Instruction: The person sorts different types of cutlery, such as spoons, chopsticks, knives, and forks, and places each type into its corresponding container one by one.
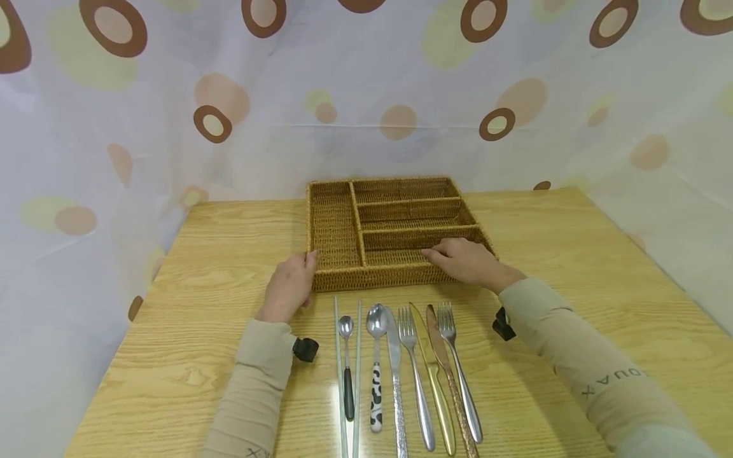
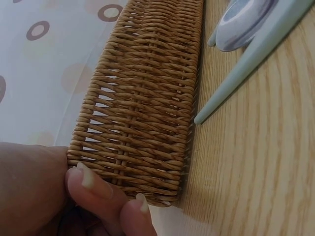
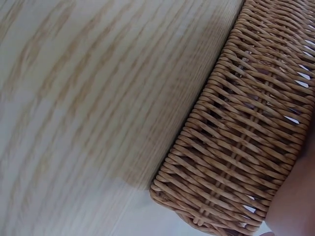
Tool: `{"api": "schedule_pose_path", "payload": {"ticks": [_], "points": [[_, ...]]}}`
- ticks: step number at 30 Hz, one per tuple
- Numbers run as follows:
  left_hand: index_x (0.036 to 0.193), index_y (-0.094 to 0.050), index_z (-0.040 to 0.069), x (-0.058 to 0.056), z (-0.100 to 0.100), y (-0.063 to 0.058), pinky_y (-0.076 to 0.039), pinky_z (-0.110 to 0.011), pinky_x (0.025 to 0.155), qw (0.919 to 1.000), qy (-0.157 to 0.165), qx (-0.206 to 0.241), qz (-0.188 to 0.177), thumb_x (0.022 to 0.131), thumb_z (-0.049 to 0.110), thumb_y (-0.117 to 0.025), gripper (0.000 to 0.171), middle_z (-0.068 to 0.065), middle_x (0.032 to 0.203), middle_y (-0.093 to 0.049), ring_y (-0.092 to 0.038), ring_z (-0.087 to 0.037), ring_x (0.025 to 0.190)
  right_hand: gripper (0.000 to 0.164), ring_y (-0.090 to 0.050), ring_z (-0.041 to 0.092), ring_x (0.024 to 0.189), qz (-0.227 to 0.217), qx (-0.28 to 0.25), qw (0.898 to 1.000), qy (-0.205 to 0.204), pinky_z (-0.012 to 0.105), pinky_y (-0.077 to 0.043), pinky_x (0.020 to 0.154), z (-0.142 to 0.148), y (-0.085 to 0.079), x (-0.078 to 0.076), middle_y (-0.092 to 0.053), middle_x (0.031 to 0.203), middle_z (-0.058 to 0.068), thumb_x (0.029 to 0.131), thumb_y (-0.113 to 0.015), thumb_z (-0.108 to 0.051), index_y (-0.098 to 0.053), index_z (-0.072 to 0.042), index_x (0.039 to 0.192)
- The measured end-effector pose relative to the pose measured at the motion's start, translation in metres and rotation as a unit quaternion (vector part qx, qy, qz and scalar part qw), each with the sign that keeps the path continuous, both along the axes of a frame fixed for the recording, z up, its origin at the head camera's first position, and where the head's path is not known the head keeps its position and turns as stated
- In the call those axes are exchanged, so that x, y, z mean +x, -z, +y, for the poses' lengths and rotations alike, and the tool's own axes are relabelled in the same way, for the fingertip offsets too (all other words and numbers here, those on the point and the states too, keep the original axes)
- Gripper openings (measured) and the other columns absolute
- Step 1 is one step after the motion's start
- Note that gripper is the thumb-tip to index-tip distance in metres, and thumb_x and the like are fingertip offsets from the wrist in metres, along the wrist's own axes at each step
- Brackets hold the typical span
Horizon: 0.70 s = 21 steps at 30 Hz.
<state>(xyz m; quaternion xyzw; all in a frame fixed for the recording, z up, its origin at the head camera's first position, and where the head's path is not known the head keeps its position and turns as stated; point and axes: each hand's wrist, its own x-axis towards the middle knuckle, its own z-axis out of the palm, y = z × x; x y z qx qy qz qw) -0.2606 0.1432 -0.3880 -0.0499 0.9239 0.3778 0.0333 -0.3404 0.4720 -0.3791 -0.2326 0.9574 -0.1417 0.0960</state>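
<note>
One wicker tray (image 1: 355, 280), mostly between left hand (image 1: 289, 286), gripping its corner, and right hand (image 1: 466, 261), draped over its near side, finger curl unclear. Likely light, stiffish weave, low slip; best held at the ends: left grip and just right of the right hand

- Table (image 1: 550, 254): pale yellow wood grain, across the lower part of the frame.
- Cloth (image 1: 355, 63): white, printed with brown rings and tan and yellow-green spots; behind the table and along both sides.
- Left chopstick (image 1: 340, 369) and right chopstick (image 1: 357, 369): pale green, lower centre.
- Small spoon (image 1: 348, 375): dark handle, between the chopsticks.
- Large spoon (image 1: 376, 369): black-and-white patterned handle.
- Silver knife (image 1: 396, 381): textured handle, bottom centre.
- Left fork (image 1: 417, 375): silver.
- Gold knife (image 1: 433, 375): aslant, right of the left fork.
- Copper-coloured knife (image 1: 449, 375): between gold knife and right fork (image 1: 461, 375), also silver.
</note>
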Motion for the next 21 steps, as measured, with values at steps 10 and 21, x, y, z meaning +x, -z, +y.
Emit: {"api": "schedule_pose_path", "payload": {"ticks": [10, 21], "points": [[0.091, -0.055, 0.008, -0.001, 0.003, 0.001, -0.045, -0.03, 0.051, 0.9999, 0.003, -0.01, 0.001, 0.109, 0.043, -0.025, 0.049, -0.004, 0.056, -0.051, -0.056, -0.019, 0.045, 0.035, -0.051, 0.02, 0.07, 0.093, -0.057, 0.993, -0.038, 0.037, -0.044, 0.067, 0.006, 0.0, 0.006, -0.058, 0.079, 0.005, 0.106, -0.046, -0.029, -0.066, -0.009, 0.084], [0.089, -0.053, 0.009, -0.001, 0.0, 0.001, -0.046, -0.031, 0.051, 0.9999, 0.005, -0.011, 0.007, 0.109, 0.042, -0.024, 0.048, -0.004, 0.057, -0.051, -0.055, -0.019, 0.046, 0.012, -0.048, 0.019, 0.074, 0.283, -0.116, 0.948, -0.091, 0.034, -0.043, 0.069, 0.005, -0.022, 0.065, -0.06, 0.081, 0.004, 0.093, -0.059, -0.004, -0.07, -0.002, 0.09]]}}
